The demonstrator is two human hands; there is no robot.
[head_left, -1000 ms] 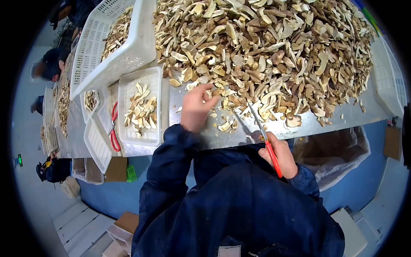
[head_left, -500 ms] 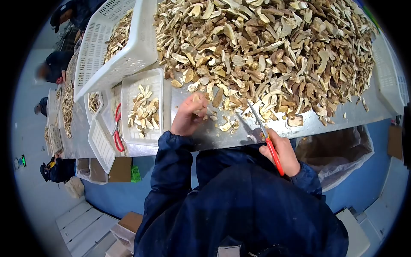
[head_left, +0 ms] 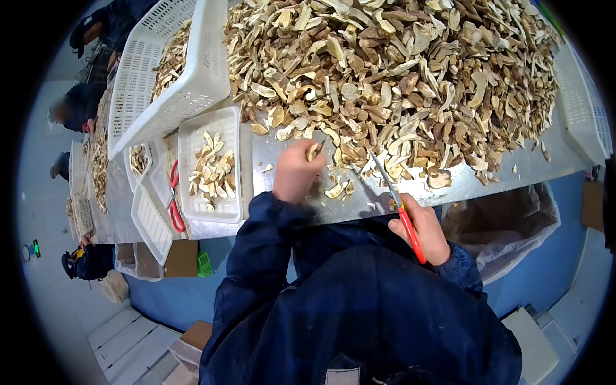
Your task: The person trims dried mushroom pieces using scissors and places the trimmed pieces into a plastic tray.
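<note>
My left hand (head_left: 296, 172) is closed, with a dried mushroom slice (head_left: 313, 152) pinched at its fingertips. It hovers at the near edge of the mushroom pile (head_left: 398, 77), slightly blurred. Red-handled scissors (head_left: 411, 236) rest in my right hand (head_left: 428, 232), blades pointing away from me toward the pile. Between my hands, a few small mushroom pieces (head_left: 335, 191) lie on the metal table (head_left: 269, 144). Left of my left hand, a shallow white tray (head_left: 239, 160) contains several mushroom slices.
A tall white perforated basket (head_left: 212, 70) with mushrooms stands at the back left. A second pair of red-handled scissors (head_left: 173, 199) lies beside the tray, near a tilted white tray (head_left: 151, 221). A lined bin (head_left: 513, 224) sits below the table's right edge. Other people work at far left.
My left hand has shifted slightly right and turned, and the mushroom slice now shows at its fingertips. A small fragment appears on the table beside it. My right hand stays put with the scissors.
</note>
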